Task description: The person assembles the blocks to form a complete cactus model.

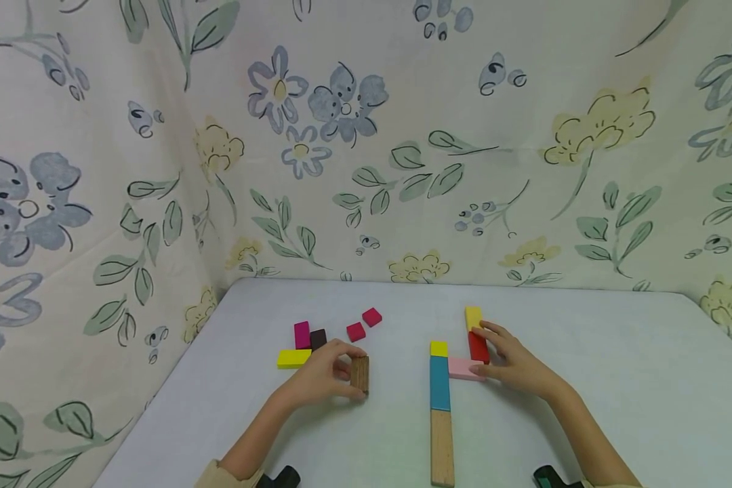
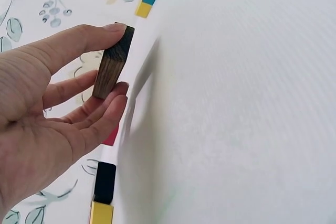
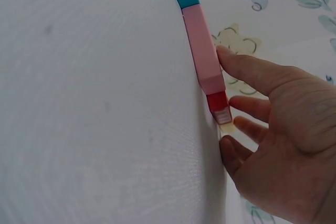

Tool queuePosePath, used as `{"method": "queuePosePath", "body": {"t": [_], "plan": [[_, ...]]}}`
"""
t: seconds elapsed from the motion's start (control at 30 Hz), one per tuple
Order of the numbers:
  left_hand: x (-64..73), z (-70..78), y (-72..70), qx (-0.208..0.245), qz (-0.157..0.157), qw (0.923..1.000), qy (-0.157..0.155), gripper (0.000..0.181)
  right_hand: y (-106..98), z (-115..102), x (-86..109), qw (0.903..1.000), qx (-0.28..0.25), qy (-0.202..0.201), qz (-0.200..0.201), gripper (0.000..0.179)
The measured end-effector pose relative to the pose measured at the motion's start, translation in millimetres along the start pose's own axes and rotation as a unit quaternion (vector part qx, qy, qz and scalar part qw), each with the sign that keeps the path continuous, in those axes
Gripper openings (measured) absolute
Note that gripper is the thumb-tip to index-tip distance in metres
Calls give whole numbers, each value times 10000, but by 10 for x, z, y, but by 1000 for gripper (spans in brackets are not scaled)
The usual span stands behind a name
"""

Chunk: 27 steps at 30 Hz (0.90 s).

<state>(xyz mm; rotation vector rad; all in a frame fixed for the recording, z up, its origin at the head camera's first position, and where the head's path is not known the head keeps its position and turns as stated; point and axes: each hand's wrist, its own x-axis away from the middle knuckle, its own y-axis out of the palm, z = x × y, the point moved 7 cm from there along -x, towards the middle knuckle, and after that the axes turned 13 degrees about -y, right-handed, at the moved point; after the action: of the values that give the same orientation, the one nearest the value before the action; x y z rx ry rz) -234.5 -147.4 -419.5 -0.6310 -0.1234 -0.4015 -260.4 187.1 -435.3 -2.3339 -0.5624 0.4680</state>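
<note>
My left hand (image 1: 324,373) pinches a dark brown wooden block (image 1: 360,375) between thumb and fingertips; the left wrist view shows the block (image 2: 111,66) raised over its shadow. My right hand (image 1: 515,359) rests at a joined layout of blocks, its thumb by the pink block (image 1: 462,368) and its fingers along the red block (image 1: 478,347). Above the red one lies a yellow block (image 1: 472,316). To the left, a column runs from a small yellow block (image 1: 439,348) through a blue block (image 1: 440,383) to a long natural wood block (image 1: 442,449).
Beyond my left hand lie a magenta block (image 1: 301,335), a black block (image 1: 318,339) and a yellow block (image 1: 293,358), grouped closely. Two small crimson blocks (image 1: 356,331) sit farther right. A floral cloth (image 1: 366,149) hangs behind the white table (image 1: 634,366).
</note>
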Motion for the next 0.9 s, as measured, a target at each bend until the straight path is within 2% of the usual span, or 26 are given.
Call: {"method": "queuePosePath", "body": {"t": [0.27, 0.57, 0.9], "plan": [[-112, 82, 43, -131, 98, 9999, 32, 55, 7, 9, -5, 10000, 60, 22, 15, 80], [-259, 264, 87, -103, 107, 9997, 203, 55, -1, -2, 7, 10000, 74, -8, 25, 81], [-488, 470, 169, -85, 142, 9989, 442, 55, 3, 7, 11, 10000, 39, 7, 4, 81]]}}
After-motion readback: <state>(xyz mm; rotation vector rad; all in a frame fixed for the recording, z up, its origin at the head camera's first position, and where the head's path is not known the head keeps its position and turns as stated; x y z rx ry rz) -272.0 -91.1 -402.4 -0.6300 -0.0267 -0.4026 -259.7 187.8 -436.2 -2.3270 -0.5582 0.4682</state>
